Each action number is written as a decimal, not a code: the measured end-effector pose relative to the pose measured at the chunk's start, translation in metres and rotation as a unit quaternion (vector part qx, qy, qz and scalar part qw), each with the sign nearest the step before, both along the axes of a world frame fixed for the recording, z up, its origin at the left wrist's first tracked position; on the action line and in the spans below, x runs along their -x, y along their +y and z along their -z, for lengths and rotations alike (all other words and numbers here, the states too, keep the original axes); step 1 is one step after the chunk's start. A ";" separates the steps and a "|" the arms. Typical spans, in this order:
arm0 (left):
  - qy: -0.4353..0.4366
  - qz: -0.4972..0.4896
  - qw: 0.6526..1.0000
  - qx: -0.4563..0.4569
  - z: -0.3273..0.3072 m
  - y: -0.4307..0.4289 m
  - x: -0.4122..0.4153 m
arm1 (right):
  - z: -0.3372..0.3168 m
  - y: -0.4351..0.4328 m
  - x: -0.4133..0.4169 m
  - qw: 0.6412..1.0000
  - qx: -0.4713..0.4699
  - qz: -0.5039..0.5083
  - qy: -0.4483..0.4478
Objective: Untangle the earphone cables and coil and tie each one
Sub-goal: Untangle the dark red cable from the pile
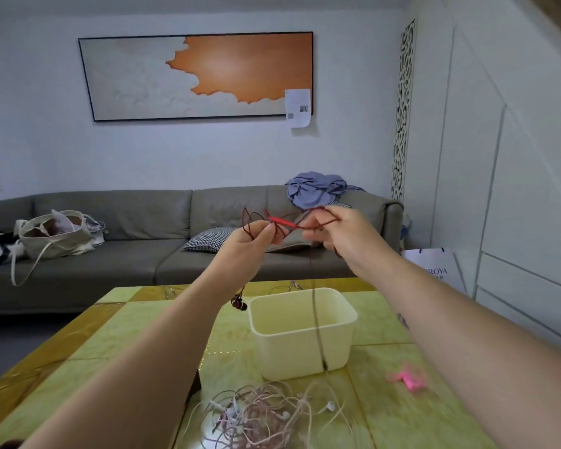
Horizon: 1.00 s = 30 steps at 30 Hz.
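Observation:
A dark red earphone cable (pixel 280 222) is stretched in loops between both raised hands above the table. My left hand (pixel 246 244) pinches one end of the loops, and its earbuds (pixel 239 303) dangle below the wrist. My right hand (pixel 340 234) grips the other side, and a long strand (pixel 316 319) hangs from it down to the table in front of the tub. A tangled heap of pale pink and white earphone cables (pixel 263 416) lies on the table's near edge.
A cream plastic tub (pixel 305 332) stands on the yellow-green table (pixel 110 335). Pink ties (pixel 407 379) lie at the right. Behind are a grey sofa (pixel 143 247) with a canvas bag (pixel 57 234), cushions and blue clothes, and a paper bag (pixel 434 267) at the right.

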<state>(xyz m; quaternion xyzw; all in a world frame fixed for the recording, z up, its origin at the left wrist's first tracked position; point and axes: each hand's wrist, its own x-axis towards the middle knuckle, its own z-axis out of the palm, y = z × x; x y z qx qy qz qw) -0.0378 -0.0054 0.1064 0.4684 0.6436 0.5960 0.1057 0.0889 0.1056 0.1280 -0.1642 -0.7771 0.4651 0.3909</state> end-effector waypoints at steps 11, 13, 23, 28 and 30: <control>-0.033 0.044 0.997 0.056 0.023 0.006 -0.012 | -0.009 0.000 -0.014 0.994 -0.101 0.034 -0.039; -0.036 0.062 0.995 0.075 0.033 0.012 -0.016 | 0.003 0.006 -0.028 0.993 -0.088 0.060 -0.046; -0.040 0.116 0.973 0.198 0.089 0.053 -0.074 | 0.063 0.059 -0.107 0.977 0.006 0.101 -0.187; 0.069 0.132 0.933 0.327 0.097 0.068 -0.093 | 0.092 0.081 -0.138 0.915 -0.051 0.094 -0.389; 0.112 0.131 0.921 0.349 0.093 0.069 -0.102 | 0.104 0.086 -0.146 0.886 -0.053 0.071 -0.456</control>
